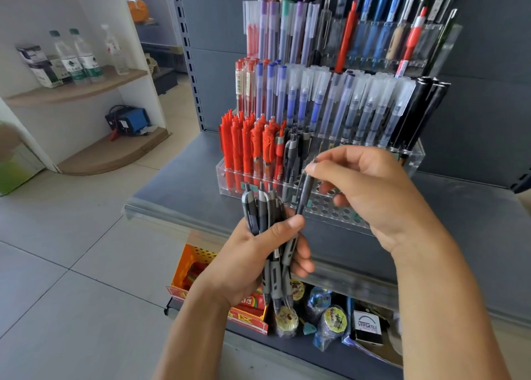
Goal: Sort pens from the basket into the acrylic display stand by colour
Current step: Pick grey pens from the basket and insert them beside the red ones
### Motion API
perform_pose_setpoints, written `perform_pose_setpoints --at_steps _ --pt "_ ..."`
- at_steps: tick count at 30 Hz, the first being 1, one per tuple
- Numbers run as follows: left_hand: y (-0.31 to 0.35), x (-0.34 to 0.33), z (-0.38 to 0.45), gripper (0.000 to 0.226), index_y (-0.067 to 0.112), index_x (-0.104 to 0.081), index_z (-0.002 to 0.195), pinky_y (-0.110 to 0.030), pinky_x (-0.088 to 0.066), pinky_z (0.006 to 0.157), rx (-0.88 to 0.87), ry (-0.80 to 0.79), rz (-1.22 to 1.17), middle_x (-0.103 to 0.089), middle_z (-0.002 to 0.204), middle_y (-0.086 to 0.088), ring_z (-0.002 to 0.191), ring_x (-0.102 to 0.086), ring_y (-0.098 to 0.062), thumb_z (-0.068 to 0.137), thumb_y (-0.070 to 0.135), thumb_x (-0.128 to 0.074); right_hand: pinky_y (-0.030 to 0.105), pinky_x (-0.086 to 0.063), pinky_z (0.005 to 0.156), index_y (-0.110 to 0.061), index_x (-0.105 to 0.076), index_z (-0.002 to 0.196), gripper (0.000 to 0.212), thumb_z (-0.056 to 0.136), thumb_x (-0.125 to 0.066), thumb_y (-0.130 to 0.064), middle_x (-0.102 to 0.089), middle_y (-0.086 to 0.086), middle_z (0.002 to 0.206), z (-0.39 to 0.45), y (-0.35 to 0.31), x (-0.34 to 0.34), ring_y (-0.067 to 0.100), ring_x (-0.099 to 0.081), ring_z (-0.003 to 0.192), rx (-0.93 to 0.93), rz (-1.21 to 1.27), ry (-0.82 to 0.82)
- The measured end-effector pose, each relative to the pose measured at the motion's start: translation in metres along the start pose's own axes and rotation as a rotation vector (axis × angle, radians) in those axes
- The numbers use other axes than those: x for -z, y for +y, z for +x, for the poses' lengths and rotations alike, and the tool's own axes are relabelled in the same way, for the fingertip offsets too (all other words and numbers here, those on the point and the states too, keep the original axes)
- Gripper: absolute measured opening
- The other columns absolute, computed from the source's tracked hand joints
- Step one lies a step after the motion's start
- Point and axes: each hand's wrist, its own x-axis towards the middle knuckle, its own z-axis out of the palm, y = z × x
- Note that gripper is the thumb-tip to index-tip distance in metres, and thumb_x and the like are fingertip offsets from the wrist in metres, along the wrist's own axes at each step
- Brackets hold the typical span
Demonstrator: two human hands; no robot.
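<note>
- Red pens [247, 147] fill the left end of the acrylic display stand's [413, 161] front row, standing upright in their holes, with a few dark pens just to their right.
- Dark grey and black, the bundle of pens [265, 216] sits in the left hand [258, 253], whose fingers and thumb curl round its middle; the tips point down below the fist.
- A single dark pen [304, 191] is pinched near its upper end by the right hand [370, 190], above the empty holes [330, 204] of the front row.
- The pens look light, rigid and smooth, so the loose bundle could slip or fan out; holding one high on its barrel probably leaves the tip free to find a hole.
- No basket is visible.
</note>
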Motion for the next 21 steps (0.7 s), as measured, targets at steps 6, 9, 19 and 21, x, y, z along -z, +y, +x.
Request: perform_pose_setpoints --at_steps 6,9,19,21 --pt "-0.002 0.001 0.001 0.025 0.011 -0.065 0.073 -0.032 -0.054 0.061 -0.003 -0.005 0.021 -0.065 0.070 -0.013 0.061 -0.065 -0.026 0.090 0.030 -0.065 0.025 -0.050 0.070 -0.027 -0.066 0.109 0.030 0.083 -0.081 -0.022 -0.079 -0.005 0.084 -0.002 0.002 0.004 0.006 -0.074 0.079 -0.029 -0.085 -0.209" --pt "-0.003 0.001 0.002 0.024 0.008 -0.064 0.078 -0.031 -0.055 0.060 -0.003 0.012 0.009 -0.065 0.070 -0.014 0.061 -0.066 -0.026 0.091 0.028 -0.065 0.026 -0.052 0.071 -0.024 -0.066 0.108 0.031 0.082 -0.081 -0.016 -0.079 -0.003 0.084 -0.001 0.003 0.004 0.011 -0.076 0.081 -0.016 -0.040 -0.157" --pt "-0.008 0.009 0.006 0.015 0.013 -0.056 0.082 -0.028 -0.046 0.051 0.027 0.024 -0.001 -0.052 0.064 -0.007 0.051 -0.052 -0.020 0.089 0.020 -0.068 0.031 -0.060 0.079 -0.018 -0.065 0.109 0.030 0.085 -0.081 -0.009 -0.077 -0.002 0.088 0.011 0.004 0.010 0.016 -0.075 0.081 0.520 0.149 0.456" --pt "-0.009 0.009 0.007 0.016 0.013 -0.056 0.082 -0.026 -0.044 0.050 0.034 0.023 -0.017 -0.049 0.063 -0.006 0.050 -0.048 -0.019 0.089 0.020 -0.068 0.026 -0.059 0.081 -0.015 -0.066 0.112 0.030 0.086 -0.080 -0.010 -0.075 -0.005 0.090 0.014 0.008 0.007 0.011 -0.075 0.084 0.554 0.076 0.493"
